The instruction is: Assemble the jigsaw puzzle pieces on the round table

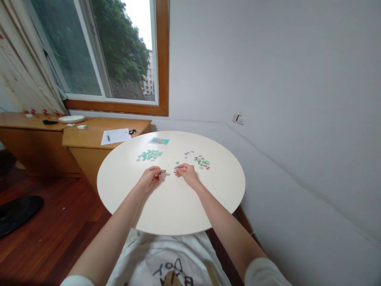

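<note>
Above the middle of a round white table [166,216], my left hand [150,177] pinches a small jigsaw puzzle piece [162,171] between thumb and fingers. To its right, my right hand [187,172] is closed on another puzzle piece [175,170], with a short gap between the two hands. One loose piece [177,163] lies just beyond my right fingertips. A pile of mostly teal pieces [150,155] is spread beyond my left hand. Beyond my right hand sits a more colourful pile [202,162], with a few separate pieces [186,153] to its left.
A colourful picture card [159,141] lies at the table's far side. Left of the table, a wooden desk [86,139] carries a paper sheet [114,136], keys [132,131] and a white plate [71,118]. A wall [282,119] borders the right side.
</note>
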A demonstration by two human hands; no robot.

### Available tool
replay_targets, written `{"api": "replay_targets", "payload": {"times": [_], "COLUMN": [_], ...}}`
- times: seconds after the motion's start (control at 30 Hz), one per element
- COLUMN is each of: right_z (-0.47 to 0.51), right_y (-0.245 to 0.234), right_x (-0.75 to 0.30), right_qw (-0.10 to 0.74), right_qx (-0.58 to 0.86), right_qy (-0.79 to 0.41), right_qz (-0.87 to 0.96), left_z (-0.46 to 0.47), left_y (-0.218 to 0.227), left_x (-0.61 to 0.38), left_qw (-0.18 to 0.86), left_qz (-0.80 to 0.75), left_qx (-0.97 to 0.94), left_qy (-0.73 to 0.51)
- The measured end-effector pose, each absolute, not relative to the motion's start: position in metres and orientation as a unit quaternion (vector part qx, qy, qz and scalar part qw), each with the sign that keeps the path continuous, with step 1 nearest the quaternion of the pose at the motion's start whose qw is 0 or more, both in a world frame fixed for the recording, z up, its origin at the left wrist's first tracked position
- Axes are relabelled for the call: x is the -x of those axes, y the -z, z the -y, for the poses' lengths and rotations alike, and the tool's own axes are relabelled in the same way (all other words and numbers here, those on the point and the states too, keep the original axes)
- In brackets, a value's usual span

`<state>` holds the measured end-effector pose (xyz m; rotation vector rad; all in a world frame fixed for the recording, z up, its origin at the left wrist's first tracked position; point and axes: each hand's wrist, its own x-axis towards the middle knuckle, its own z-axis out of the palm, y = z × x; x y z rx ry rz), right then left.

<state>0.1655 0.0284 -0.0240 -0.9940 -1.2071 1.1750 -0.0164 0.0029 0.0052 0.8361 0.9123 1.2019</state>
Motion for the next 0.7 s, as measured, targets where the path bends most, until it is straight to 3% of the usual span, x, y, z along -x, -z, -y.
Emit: {"api": "replay_targets", "payload": {"times": [0.7], "right_z": [-0.0251], "right_y": [0.0211], "right_x": [-0.1653], "right_qw": [0.548], "right_qx": [0.427], "right_qy": [-0.496], "right_qz": [0.521], "left_z": [-0.0016], "left_y": [-0.005], "left_x": [0.0157], "left_qw": [0.653], "left_qz": [-0.41], "left_qx": [-0.355], "left_qy": [-0.528]}}
